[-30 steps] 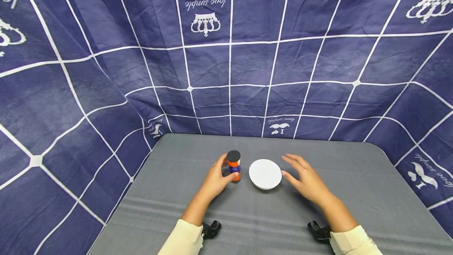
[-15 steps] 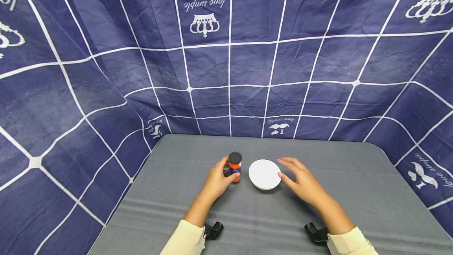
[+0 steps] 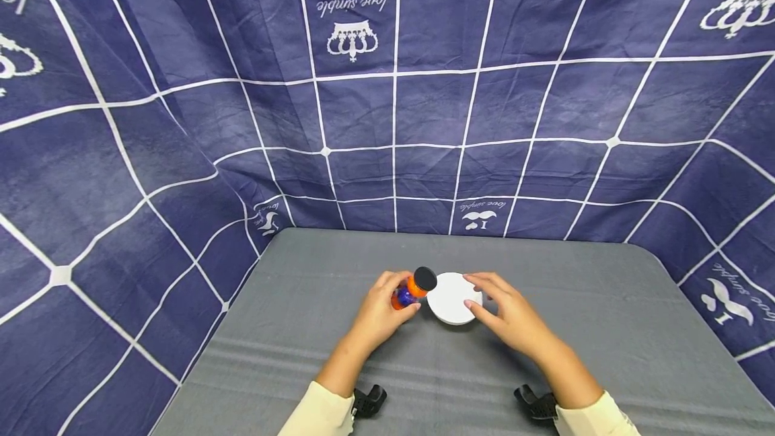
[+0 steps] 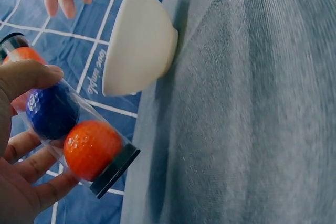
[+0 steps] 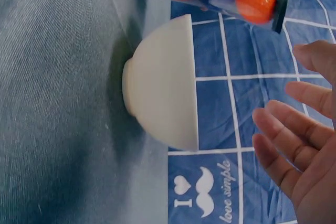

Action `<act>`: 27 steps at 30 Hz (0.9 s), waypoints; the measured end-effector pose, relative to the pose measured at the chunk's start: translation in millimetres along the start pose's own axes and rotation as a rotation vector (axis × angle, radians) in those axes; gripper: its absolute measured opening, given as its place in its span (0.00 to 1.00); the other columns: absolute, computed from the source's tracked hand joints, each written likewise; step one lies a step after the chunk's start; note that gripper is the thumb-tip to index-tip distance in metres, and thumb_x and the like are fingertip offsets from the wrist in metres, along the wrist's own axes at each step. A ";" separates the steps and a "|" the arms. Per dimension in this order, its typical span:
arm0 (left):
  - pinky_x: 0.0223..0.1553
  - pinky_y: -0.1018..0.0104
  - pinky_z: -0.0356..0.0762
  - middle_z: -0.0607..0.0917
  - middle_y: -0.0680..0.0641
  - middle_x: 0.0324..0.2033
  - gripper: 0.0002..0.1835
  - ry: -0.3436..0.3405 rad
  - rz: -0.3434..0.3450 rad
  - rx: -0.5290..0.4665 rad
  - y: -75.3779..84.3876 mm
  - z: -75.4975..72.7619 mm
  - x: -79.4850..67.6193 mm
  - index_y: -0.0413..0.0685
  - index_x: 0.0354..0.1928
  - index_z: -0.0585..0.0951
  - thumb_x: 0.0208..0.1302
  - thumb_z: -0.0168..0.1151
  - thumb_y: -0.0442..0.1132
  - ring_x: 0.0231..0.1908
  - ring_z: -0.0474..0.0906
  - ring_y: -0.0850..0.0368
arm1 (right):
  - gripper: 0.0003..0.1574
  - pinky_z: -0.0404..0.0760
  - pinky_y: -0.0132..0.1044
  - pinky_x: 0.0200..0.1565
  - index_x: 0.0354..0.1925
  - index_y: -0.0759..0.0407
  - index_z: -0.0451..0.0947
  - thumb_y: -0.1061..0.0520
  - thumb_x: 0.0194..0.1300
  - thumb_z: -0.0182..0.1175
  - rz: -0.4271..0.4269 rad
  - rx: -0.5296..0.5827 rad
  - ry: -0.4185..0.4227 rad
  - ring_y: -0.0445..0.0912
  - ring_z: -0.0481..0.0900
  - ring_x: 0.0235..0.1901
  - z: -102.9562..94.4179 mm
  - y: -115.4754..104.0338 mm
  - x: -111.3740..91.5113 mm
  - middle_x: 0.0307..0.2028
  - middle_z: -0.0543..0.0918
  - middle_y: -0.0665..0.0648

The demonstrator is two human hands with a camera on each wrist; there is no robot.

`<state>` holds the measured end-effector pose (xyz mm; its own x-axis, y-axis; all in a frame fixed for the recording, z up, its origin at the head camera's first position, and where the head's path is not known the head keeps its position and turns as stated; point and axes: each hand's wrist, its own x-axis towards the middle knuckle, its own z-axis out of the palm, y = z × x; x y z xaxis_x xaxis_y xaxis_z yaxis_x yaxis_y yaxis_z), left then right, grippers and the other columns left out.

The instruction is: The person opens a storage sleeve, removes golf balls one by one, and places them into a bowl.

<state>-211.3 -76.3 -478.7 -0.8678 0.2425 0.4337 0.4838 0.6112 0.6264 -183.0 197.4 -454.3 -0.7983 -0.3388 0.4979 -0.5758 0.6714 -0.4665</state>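
Note:
My left hand (image 3: pixel 384 315) grips a clear tube of golf balls (image 3: pixel 407 296) with black end caps. In the left wrist view the thumb lies across the tube, over a blue golf ball (image 4: pixel 51 111) and beside an orange golf ball (image 4: pixel 92 149). The tube leans right, its upper black cap (image 3: pixel 426 279) close to the left rim of a white bowl (image 3: pixel 451 301). The bowl stands upright on the table. Over the bowl's right side is my right hand (image 3: pixel 511 318), fingers spread and holding nothing; the right wrist view shows it apart from the rim.
A grey cloth covers the table (image 3: pixel 448 389). Behind and at both sides hangs a dark blue curtain (image 3: pixel 357 113) with white lines and printed lettering. A black wrist device (image 3: pixel 369 401) sits at the left cuff, and another black device (image 3: pixel 535 402) at the right.
The tube has gone from upright to tilted rightward, and my left hand has carried it toward the bowl. My right hand has moved left, over the bowl's edge. The bowl stays put.

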 end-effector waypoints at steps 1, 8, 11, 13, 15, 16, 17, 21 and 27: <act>0.49 0.60 0.81 0.82 0.49 0.46 0.29 -0.004 0.009 -0.001 1.8 0.1 -0.2 0.54 0.57 0.80 0.51 0.79 0.41 0.44 0.82 0.56 | 0.30 0.85 0.44 0.46 0.64 0.54 0.78 0.52 0.65 0.69 -0.002 0.006 -0.005 0.47 0.84 0.45 0.3 -1.5 0.1 0.57 0.81 0.50; 0.50 0.60 0.82 0.81 0.49 0.45 0.29 -0.022 0.058 -0.004 11.5 2.5 -3.1 0.55 0.57 0.81 0.52 0.79 0.41 0.44 0.82 0.56 | 0.35 0.84 0.40 0.43 0.66 0.52 0.75 0.51 0.63 0.71 -0.021 0.046 -0.032 0.42 0.83 0.45 5.0 -11.8 2.8 0.55 0.82 0.51; 0.49 0.60 0.83 0.80 0.50 0.45 0.29 -0.027 0.067 -0.004 14.9 3.2 -4.0 0.55 0.57 0.81 0.51 0.79 0.41 0.44 0.81 0.56 | 0.36 0.84 0.39 0.41 0.67 0.51 0.74 0.50 0.62 0.71 -0.017 0.066 -0.038 0.42 0.83 0.45 7.3 -15.7 4.1 0.55 0.81 0.49; 0.50 0.60 0.83 0.79 0.50 0.45 0.29 -0.033 0.065 -0.009 16.9 3.4 -4.5 0.55 0.57 0.81 0.51 0.79 0.40 0.44 0.81 0.56 | 0.37 0.84 0.38 0.40 0.67 0.51 0.74 0.50 0.62 0.72 -0.016 0.082 -0.041 0.42 0.83 0.45 8.8 -17.4 4.5 0.55 0.81 0.47; 0.50 0.61 0.83 0.79 0.50 0.45 0.29 -0.039 0.069 -0.010 17.9 3.9 -5.0 0.55 0.57 0.82 0.51 0.79 0.40 0.44 0.81 0.57 | 0.37 0.84 0.37 0.40 0.67 0.52 0.74 0.51 0.62 0.72 -0.022 0.092 -0.038 0.42 0.84 0.44 10.4 -18.5 4.8 0.55 0.81 0.47; 0.50 0.61 0.82 0.79 0.50 0.45 0.29 -0.041 0.072 -0.009 18.0 4.5 -5.1 0.55 0.57 0.82 0.51 0.79 0.40 0.44 0.81 0.57 | 0.37 0.84 0.37 0.41 0.68 0.52 0.74 0.51 0.62 0.72 -0.025 0.100 -0.036 0.42 0.84 0.44 11.1 -18.7 4.9 0.55 0.81 0.47; 0.50 0.62 0.82 0.79 0.50 0.45 0.29 -0.043 0.075 -0.008 18.2 4.8 -5.4 0.55 0.57 0.82 0.51 0.79 0.40 0.44 0.81 0.57 | 0.37 0.85 0.37 0.42 0.68 0.52 0.74 0.52 0.61 0.72 -0.030 0.108 -0.034 0.43 0.84 0.43 12.0 -18.7 4.9 0.55 0.81 0.47; 0.50 0.63 0.82 0.79 0.50 0.44 0.29 -0.054 0.093 -0.004 19.8 5.4 -6.8 0.56 0.58 0.82 0.51 0.79 0.39 0.44 0.81 0.57 | 0.37 0.86 0.39 0.44 0.67 0.53 0.74 0.53 0.61 0.72 -0.048 0.128 -0.027 0.44 0.84 0.43 14.5 -19.4 5.6 0.54 0.81 0.49; 0.49 0.62 0.81 0.82 0.51 0.45 0.28 -0.062 0.143 0.050 23.0 5.8 -7.1 0.56 0.57 0.83 0.51 0.79 0.40 0.45 0.81 0.56 | 0.35 0.85 0.38 0.42 0.65 0.55 0.76 0.58 0.60 0.73 -0.107 0.142 0.019 0.38 0.82 0.40 20.1 -17.8 6.9 0.54 0.82 0.51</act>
<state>-194.6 -59.6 -471.2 -0.7965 0.3752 0.4741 0.5981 0.6033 0.5275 -181.8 169.8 -457.2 -0.7285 -0.3896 0.5636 -0.6775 0.5320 -0.5080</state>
